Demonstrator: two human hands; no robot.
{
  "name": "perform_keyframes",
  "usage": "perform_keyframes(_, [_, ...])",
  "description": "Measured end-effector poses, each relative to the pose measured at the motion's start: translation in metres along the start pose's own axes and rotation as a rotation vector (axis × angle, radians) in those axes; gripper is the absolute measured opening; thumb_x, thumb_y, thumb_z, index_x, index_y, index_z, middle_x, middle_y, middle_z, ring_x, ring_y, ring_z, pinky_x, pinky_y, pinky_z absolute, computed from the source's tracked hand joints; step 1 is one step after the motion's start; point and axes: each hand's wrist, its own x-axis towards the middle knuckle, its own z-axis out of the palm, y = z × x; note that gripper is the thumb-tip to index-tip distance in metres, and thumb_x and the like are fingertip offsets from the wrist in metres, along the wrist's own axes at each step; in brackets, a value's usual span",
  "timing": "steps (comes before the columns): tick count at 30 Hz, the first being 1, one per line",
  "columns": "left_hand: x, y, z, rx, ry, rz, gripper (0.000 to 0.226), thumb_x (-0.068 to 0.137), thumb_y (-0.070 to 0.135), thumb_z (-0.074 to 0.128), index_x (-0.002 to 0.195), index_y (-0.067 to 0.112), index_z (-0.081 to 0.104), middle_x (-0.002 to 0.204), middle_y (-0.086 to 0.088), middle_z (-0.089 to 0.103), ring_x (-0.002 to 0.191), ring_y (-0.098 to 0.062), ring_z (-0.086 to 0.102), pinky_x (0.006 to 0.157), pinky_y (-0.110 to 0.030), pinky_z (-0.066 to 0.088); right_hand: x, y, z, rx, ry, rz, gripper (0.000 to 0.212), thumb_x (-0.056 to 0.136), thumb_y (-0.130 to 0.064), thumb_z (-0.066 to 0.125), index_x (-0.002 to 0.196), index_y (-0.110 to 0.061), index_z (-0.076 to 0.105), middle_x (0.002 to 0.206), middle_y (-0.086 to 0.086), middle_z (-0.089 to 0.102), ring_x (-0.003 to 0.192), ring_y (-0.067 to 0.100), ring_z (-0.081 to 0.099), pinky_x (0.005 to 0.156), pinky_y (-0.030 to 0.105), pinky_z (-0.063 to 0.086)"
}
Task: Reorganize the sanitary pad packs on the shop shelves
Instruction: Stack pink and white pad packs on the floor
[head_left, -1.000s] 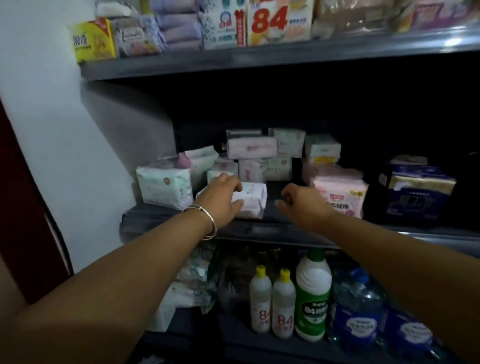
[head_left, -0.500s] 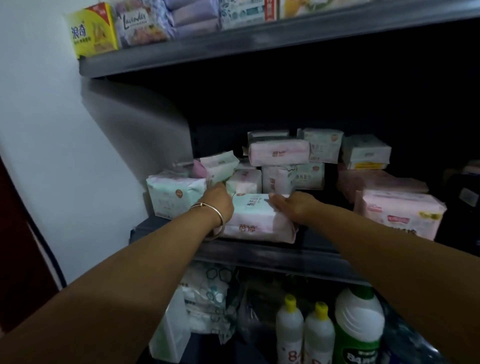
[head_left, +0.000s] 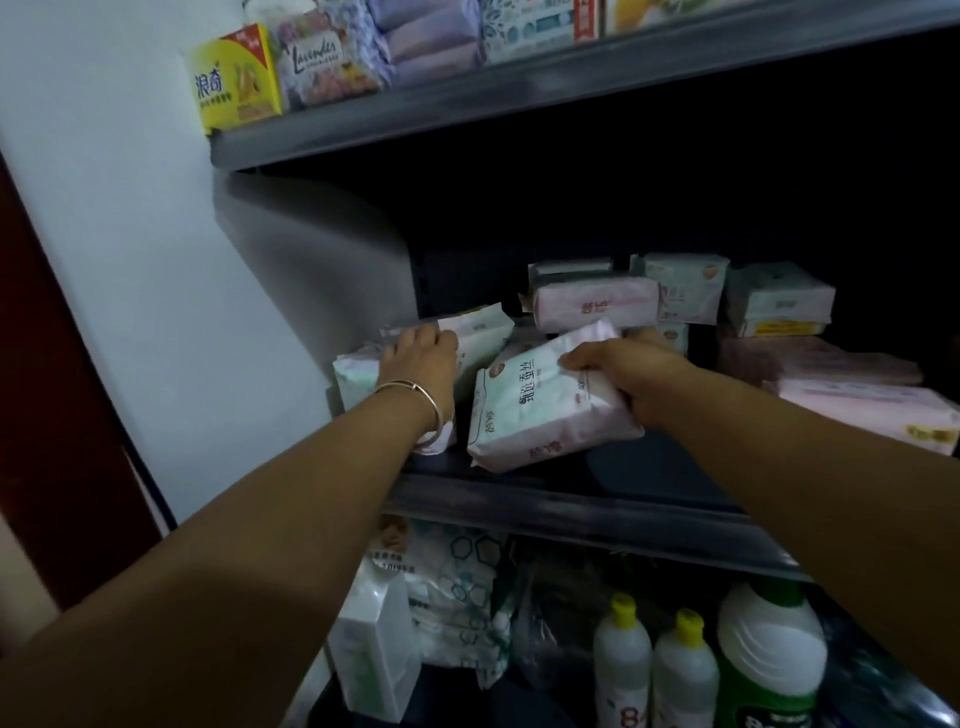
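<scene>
Right now the big gray middle shelf (head_left: 571, 506) holds all the sanitary pad packs. At the back, at about 1 o'clock from the hands, small packs sit in a stack (head_left: 675, 296). Off at 3 o'clock lie flat pink packs (head_left: 857, 400).

Near the front edge of the shelf is the green and pink pack (head_left: 540, 410) that is being moved. It is tilted. Its long side runs from the low end at 7 o'clock up to the high end at 1 o'clock. The low corner looks to rest on the shelf, and the far end is lifted.

The right hand (head_left: 631, 374) grips this pack from its right side, at 3 o'clock. The thumb is curled over the top face and the fingers are hidden under it. So this hand is the one that can move it.

Just left of that pack, at 9 o'clock, stands the leaning pack (head_left: 472, 338) next to the wall. The left hand (head_left: 421, 364), with a bangle (head_left: 415, 397) on the wrist, rests on top of it with the fingers bent over its top edge. It seems to hold that pack up.

The gap between the two packs is thin. My guess is that the held pack must slide toward 9 o'clock and stand up beside the leaning one.
</scene>
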Motion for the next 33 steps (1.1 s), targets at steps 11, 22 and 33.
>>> perform_keyframes(11, [-0.010, -0.022, 0.014, 0.493, -0.061, 0.059, 0.051, 0.090, 0.027, 0.052, 0.136, 0.012, 0.035, 0.143, -0.015, 0.029, 0.131, -0.033, 0.030, 0.107, -0.047, 0.030, 0.000, 0.004, -0.001, -0.077, -0.080, 0.026, 0.044, 0.072, -0.006, 0.075, 0.113, -0.005, 0.057, 0.101, 0.017, 0.069, 0.085, 0.033, 0.069, 0.067, 0.043, 0.058])
perform_keyframes(22, [-0.071, -0.031, -0.067, 0.438, -0.059, 0.173, 0.075, 0.075, 0.033, 0.074, 0.136, 0.012, 0.036, 0.129, -0.017, 0.035, 0.117, -0.035, 0.039, 0.094, -0.043, 0.040, -0.068, -0.020, 0.023, -0.161, 0.067, -0.247, 0.052, 0.070, -0.017, 0.075, 0.113, -0.011, 0.047, 0.112, 0.007, 0.054, 0.097, 0.024, 0.058, 0.076, 0.039, 0.055])
perform_keyframes(33, [-0.201, -0.008, -0.041, 0.533, -0.665, 0.228, 0.095, 0.070, 0.030, 0.080, 0.141, 0.006, 0.022, 0.142, -0.019, 0.033, 0.127, -0.032, 0.040, 0.102, -0.040, 0.039, -0.170, 0.055, 0.039, -0.761, -0.189, -0.253, 0.055, 0.067, -0.022, 0.081, 0.111, -0.011, 0.050, 0.112, 0.012, 0.052, 0.092, 0.023, 0.051, 0.070, 0.031, 0.045])
